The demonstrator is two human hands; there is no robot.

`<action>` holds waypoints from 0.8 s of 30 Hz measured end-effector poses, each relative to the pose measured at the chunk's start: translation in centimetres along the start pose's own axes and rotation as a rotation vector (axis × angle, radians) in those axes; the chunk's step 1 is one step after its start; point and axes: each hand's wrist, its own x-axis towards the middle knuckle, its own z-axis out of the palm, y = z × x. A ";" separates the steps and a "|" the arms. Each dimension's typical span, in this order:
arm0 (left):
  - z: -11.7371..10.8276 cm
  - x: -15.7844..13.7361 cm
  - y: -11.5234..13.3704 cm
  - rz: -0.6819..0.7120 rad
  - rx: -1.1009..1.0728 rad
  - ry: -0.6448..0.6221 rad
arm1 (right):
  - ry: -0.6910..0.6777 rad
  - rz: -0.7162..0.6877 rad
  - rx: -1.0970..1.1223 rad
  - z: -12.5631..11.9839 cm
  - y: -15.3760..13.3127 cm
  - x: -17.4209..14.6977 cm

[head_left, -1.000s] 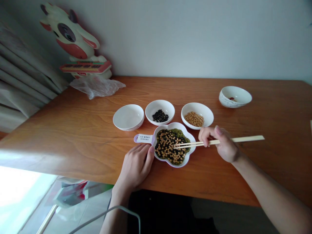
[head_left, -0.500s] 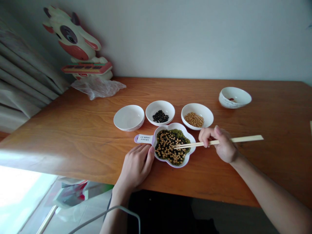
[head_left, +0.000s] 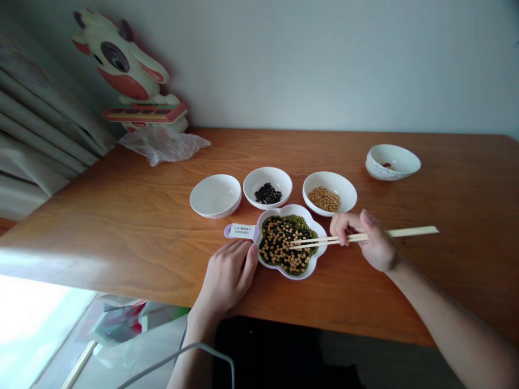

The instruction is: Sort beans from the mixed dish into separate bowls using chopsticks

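Note:
A flower-shaped white dish (head_left: pixel 311 266) with a lilac rim and a labelled handle holds mixed yellow soybeans, black beans and green mung beans. Curled at its left edge, under the handle, my left hand (head_left: pixel 227 274) is closed with the thumb against the rim; its other fingertips are hidden. My right hand (head_left: pixel 375 244) grips a pair of light wooden chopsticks (head_left: pixel 411 232), whose slightly parted tips rest over the beans in the dish. No bean shows clearly between the tips. Behind the dish stand a bowl of black beans (head_left: pixel 267 172) and a bowl of soybeans (head_left: pixel 347 189).
A white bowl (head_left: pixel 214 192) with nothing visible inside stands left of the black-bean bowl. Farther back right, another bowl (head_left: pixel 393 172) contains a few reddish-brown pieces. A cow-shaped toy keyboard (head_left: pixel 141 111) and a crumpled plastic bag (head_left: pixel 166 147) occupy the table's back left corner. A grey cable (head_left: pixel 174 354) crosses my left forearm.
The chopstick tips have spread slightly apart over the beans, the upper one rising a little. My left hand stays against the dish. The whole view has shifted very slightly.

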 end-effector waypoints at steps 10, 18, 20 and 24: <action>0.0 0.0 -0.2 -0.012 -0.013 -0.012 | 0.011 -0.026 -0.031 -0.2 0.3 -0.2; 0.0 0.0 -0.1 -0.013 -0.025 -0.021 | -0.012 0.000 -0.011 -0.2 0.5 -0.3; 0.1 0.0 -0.1 -0.014 -0.027 -0.018 | -0.014 0.007 -0.005 -0.1 0.5 -0.2; 0.1 0.0 -0.2 -0.014 -0.025 -0.020 | 0.001 0.003 0.002 0.0 0.5 -0.2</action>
